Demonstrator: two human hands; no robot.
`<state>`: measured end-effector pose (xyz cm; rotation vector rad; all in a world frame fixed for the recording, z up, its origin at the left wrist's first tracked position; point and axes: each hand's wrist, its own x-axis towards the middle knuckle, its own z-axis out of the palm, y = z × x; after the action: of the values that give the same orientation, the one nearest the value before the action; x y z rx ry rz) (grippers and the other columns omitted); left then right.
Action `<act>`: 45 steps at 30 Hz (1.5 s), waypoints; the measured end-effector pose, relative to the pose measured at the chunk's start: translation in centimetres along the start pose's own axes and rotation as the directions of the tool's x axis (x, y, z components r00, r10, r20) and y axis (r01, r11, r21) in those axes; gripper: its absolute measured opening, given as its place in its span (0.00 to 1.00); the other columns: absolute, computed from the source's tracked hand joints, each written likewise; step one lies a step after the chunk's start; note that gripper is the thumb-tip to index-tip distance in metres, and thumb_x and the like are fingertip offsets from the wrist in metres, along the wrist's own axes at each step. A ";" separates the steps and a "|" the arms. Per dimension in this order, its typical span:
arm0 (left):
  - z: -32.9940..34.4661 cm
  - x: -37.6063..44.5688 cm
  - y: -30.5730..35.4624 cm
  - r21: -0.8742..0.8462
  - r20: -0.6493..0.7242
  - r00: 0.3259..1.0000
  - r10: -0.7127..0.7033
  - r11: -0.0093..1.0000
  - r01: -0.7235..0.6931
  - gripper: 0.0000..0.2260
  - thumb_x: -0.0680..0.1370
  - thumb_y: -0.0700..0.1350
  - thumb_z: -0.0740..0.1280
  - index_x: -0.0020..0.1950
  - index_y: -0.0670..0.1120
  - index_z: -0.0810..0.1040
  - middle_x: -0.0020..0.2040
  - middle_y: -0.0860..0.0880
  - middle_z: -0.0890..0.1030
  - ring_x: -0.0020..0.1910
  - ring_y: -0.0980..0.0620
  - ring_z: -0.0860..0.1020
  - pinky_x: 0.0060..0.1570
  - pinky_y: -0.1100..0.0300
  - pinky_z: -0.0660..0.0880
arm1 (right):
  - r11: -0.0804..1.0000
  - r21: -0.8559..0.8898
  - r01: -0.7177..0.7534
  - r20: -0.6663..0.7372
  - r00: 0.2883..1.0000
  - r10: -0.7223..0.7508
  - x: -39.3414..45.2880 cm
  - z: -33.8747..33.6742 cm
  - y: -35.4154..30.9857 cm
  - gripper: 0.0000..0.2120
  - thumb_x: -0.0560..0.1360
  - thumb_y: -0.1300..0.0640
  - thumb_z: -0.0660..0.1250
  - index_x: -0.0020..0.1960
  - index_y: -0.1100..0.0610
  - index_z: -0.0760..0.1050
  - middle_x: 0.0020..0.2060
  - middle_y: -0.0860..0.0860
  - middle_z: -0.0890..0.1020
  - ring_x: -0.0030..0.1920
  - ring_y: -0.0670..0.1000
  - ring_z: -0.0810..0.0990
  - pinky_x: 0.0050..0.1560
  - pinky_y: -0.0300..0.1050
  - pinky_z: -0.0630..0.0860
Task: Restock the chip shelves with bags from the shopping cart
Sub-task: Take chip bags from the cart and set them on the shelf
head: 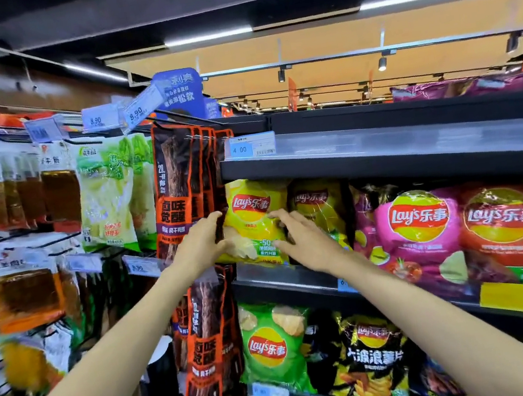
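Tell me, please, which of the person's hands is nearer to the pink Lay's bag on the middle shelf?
The right. The right hand rests on the yellow Lay's bag, just left of the pink Lay's bag. The left hand is farther left, at the yellow bag's left edge beside the hanging orange-and-black packs.

Both hands, left hand (202,244) and right hand (304,242), hold a yellow chip bag (253,222) at the shelf (383,159).

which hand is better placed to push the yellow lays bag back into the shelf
Right, probably. The right hand lies open across the front of the yellow Lay's bag, so it could press straight in. The left hand is at the bag's left edge, its fingers curled near the hanging dark snack packs.
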<state>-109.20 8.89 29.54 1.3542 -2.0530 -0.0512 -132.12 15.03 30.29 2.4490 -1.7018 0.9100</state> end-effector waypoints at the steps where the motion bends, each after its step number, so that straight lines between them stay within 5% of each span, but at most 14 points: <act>1: -0.2 -0.8 -0.1 0.055 -0.017 1.000 0.018 0.998 -0.017 0.30 0.76 0.49 0.71 0.75 0.45 0.64 0.64 0.41 0.75 0.64 0.41 0.74 0.60 0.46 0.73 | 1.000 -0.014 0.024 -0.018 1.000 -0.024 -0.2 0.0 -0.5 0.23 0.80 0.53 0.64 0.73 0.46 0.61 0.60 0.51 0.71 0.60 0.54 0.75 0.58 0.53 0.74; 7: -2.3 -7.3 -0.6 0.277 -0.101 0.993 0.054 0.961 -0.024 0.22 0.79 0.45 0.66 0.72 0.47 0.67 0.62 0.46 0.74 0.61 0.44 0.74 0.55 0.48 0.75 | 0.982 -0.007 0.191 -0.057 0.980 -0.191 -1.9 2.1 -4.6 0.14 0.81 0.54 0.61 0.66 0.48 0.66 0.62 0.49 0.72 0.61 0.55 0.73 0.54 0.52 0.73; 14: -5.2 -19.1 -3.7 0.504 -0.101 0.983 -0.152 0.844 0.182 0.16 0.81 0.49 0.63 0.68 0.50 0.70 0.60 0.50 0.74 0.58 0.47 0.76 0.40 0.53 0.76 | 0.923 0.036 0.384 0.078 0.919 -0.386 -4.9 8.9 -11.1 0.13 0.80 0.52 0.63 0.64 0.54 0.70 0.57 0.53 0.76 0.57 0.57 0.76 0.54 0.54 0.75; 18: -7.5 -26.6 -6.3 0.599 -0.145 0.946 -0.291 0.735 0.317 0.13 0.81 0.50 0.62 0.65 0.50 0.71 0.59 0.50 0.75 0.57 0.47 0.76 0.41 0.52 0.76 | 0.859 0.013 0.512 0.183 0.843 -0.505 -6.5 12.6 -15.6 0.16 0.82 0.51 0.61 0.66 0.56 0.67 0.57 0.54 0.74 0.59 0.58 0.73 0.53 0.54 0.74; 30: -16.5 -50.3 -13.8 0.570 -0.298 0.722 -0.625 0.490 0.660 0.14 0.76 0.50 0.66 0.61 0.49 0.77 0.52 0.48 0.79 0.53 0.43 0.79 0.44 0.50 0.78 | 0.684 0.167 0.710 0.236 0.645 -0.727 -16.2 23.7 -35.7 0.20 0.82 0.49 0.58 0.72 0.55 0.64 0.62 0.53 0.72 0.62 0.58 0.72 0.56 0.54 0.73; 33: -18.7 -55.7 -14.8 0.574 -0.294 0.692 -0.659 0.457 0.679 0.13 0.71 0.52 0.64 0.49 0.47 0.80 0.42 0.47 0.80 0.40 0.41 0.81 0.31 0.51 0.79 | 0.642 0.185 0.744 0.237 0.600 -0.764 -18.8 26.3 -41.4 0.18 0.77 0.51 0.66 0.65 0.56 0.71 0.54 0.54 0.77 0.54 0.59 0.78 0.46 0.54 0.77; 37: -21.5 -62.8 -16.8 0.623 -0.313 0.664 -0.679 0.380 0.683 0.16 0.61 0.50 0.80 0.45 0.50 0.81 0.38 0.51 0.80 0.35 0.46 0.82 0.26 0.58 0.76 | 0.590 0.232 0.774 0.257 0.536 -0.804 -22.2 28.6 -48.5 0.16 0.77 0.50 0.67 0.61 0.56 0.73 0.51 0.54 0.78 0.52 0.59 0.78 0.43 0.53 0.76; 41: -25.4 -68.6 -18.9 0.632 -0.350 0.598 -0.721 0.289 0.719 0.18 0.58 0.52 0.82 0.44 0.53 0.82 0.37 0.54 0.80 0.34 0.50 0.81 0.25 0.61 0.73 | 0.550 0.229 0.803 0.230 0.504 -0.832 -24.5 32.1 -56.1 0.21 0.58 0.48 0.82 0.46 0.52 0.78 0.36 0.49 0.79 0.34 0.53 0.80 0.26 0.45 0.74; 45: -28.4 -73.8 -22.3 0.674 -0.345 0.585 -0.734 0.240 0.699 0.19 0.58 0.53 0.81 0.44 0.55 0.78 0.37 0.55 0.79 0.32 0.52 0.80 0.23 0.62 0.70 | 0.545 0.363 0.755 0.294 0.462 -0.836 -26.9 35.5 -62.3 0.13 0.74 0.55 0.69 0.58 0.55 0.76 0.48 0.53 0.80 0.48 0.58 0.80 0.40 0.53 0.76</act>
<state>-58.19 68.82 5.81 2.8036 -1.2347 0.4606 -68.77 51.10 6.88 3.2036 -0.2351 0.3788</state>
